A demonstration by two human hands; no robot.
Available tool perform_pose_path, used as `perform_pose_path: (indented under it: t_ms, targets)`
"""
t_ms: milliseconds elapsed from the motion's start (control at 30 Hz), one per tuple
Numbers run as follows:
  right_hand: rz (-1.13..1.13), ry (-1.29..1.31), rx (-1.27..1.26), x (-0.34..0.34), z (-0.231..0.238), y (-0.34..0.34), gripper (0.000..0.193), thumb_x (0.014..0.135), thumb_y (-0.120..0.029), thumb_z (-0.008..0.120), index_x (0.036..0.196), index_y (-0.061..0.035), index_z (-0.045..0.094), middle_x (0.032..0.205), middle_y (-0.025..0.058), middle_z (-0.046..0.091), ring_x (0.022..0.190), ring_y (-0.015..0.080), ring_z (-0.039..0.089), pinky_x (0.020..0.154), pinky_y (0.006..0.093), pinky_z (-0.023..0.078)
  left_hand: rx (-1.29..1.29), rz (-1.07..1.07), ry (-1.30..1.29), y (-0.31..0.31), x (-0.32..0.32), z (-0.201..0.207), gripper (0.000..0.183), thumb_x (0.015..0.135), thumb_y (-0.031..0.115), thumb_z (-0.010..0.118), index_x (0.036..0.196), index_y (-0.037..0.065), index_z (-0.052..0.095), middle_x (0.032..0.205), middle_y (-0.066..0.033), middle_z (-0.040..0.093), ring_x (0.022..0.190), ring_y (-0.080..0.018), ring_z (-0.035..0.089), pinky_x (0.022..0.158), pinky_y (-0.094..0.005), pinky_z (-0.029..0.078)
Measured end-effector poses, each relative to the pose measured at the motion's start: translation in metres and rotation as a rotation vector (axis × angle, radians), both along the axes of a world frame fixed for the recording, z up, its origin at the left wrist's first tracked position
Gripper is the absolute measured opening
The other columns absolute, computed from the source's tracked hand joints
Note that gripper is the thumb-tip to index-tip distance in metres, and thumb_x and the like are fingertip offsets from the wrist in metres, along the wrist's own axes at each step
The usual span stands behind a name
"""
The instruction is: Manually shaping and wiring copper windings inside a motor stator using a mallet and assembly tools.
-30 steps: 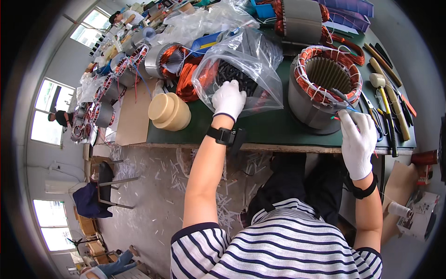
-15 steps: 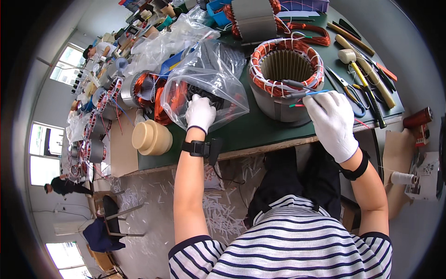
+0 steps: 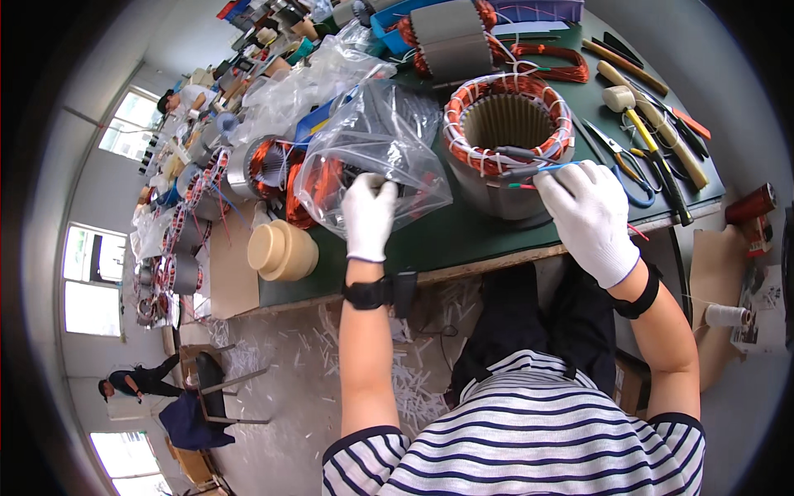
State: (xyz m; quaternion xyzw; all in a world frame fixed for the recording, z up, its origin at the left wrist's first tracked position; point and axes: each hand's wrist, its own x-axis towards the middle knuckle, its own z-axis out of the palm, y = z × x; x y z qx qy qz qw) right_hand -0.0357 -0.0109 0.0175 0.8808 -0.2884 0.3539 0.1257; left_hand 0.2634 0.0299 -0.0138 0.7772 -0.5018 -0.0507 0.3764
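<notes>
My left hand, in a white glove, is at the mouth of a clear plastic bag with dark pieces inside. Its fingers are drawn together; what lies between them is too small to tell. A motor stator stands upright on the bench, its orange copper winding tied with white cord round the top. My right hand, gloved too, is closed on the stator's lead wires at its front right rim. Blue wire and dark sleeving run from the winding to these fingers, and a red end hangs below the hand.
Right of the stator lie scissors, a white-headed mallet, pliers and wooden sticks. Another stator lies behind. A cream plastic pot sits near the bench's front edge, left of the bag. Two people are far left.
My left hand has drawn slightly back toward me and turned, its thumb now showing. My right hand stays at the lead wires. The whole view has shifted a little.
</notes>
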Motion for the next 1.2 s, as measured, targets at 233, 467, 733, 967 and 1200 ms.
perform_pose_path:
  t_ms: [233, 467, 733, 967, 1200]
  targets:
    - [-0.008, -0.024, 0.001, 0.005, 0.001, 0.001, 0.027, 0.067, -0.006, 0.063, 0.094, -0.0091, 0.063, 0.080, 0.0039, 0.056, 0.076, 0.0219, 0.056, 0.065, 0.0340, 0.044, 0.125, -0.070, -0.329, -0.021, -0.014, -0.049, 0.026, 0.082, 0.019, 0.061, 0.103, 0.006, 0.062, 0.094, -0.0205, 0.064, 0.084, -0.0411, 0.063, 0.075, -0.0484, 0.050]
    - [0.010, 0.008, 0.006, 0.002, 0.001, -0.002, 0.030, 0.067, -0.007, 0.062, 0.097, -0.0080, 0.063, 0.079, 0.0037, 0.054, 0.076, 0.0219, 0.055, 0.065, 0.0347, 0.043, -0.304, -0.105, 0.348, 0.027, -0.069, 0.018, 0.021, 0.087, 0.004, 0.061, 0.107, -0.003, 0.059, 0.088, -0.0083, 0.065, 0.070, -0.0124, 0.060, 0.065, -0.0277, 0.050]
    - [0.000, 0.053, -0.009, 0.003, 0.006, 0.000, 0.029, 0.066, -0.009, 0.061, 0.095, -0.0065, 0.063, 0.080, 0.0044, 0.051, 0.078, 0.0220, 0.053, 0.065, 0.0347, 0.042, -0.368, -0.345, 0.652, 0.026, -0.131, 0.041, 0.019, 0.089, 0.001, 0.063, 0.108, -0.002, 0.058, 0.090, -0.0056, 0.065, 0.072, -0.0079, 0.062, 0.064, -0.0207, 0.052]
    - [0.074, -0.079, 0.009, 0.003, -0.005, -0.007, 0.027, 0.066, -0.008, 0.062, 0.093, -0.0045, 0.062, 0.078, 0.0053, 0.051, 0.075, 0.0229, 0.054, 0.064, 0.0349, 0.043, -0.215, -0.302, 0.571, 0.021, -0.142, 0.037, 0.012, 0.085, 0.000, 0.066, 0.097, -0.003, 0.066, 0.083, -0.0046, 0.068, 0.066, -0.0071, 0.061, 0.063, -0.0228, 0.049]
    - [0.078, -0.198, 0.026, -0.002, -0.013, -0.009, 0.022, 0.065, -0.006, 0.061, 0.087, -0.0049, 0.061, 0.077, 0.0059, 0.052, 0.074, 0.0239, 0.055, 0.065, 0.0358, 0.045, -0.203, -0.386, 1.023, 0.016, -0.140, 0.040, 0.011, 0.091, 0.005, 0.062, 0.098, -0.003, 0.063, 0.079, -0.0062, 0.067, 0.061, -0.0078, 0.062, 0.054, -0.0208, 0.051]
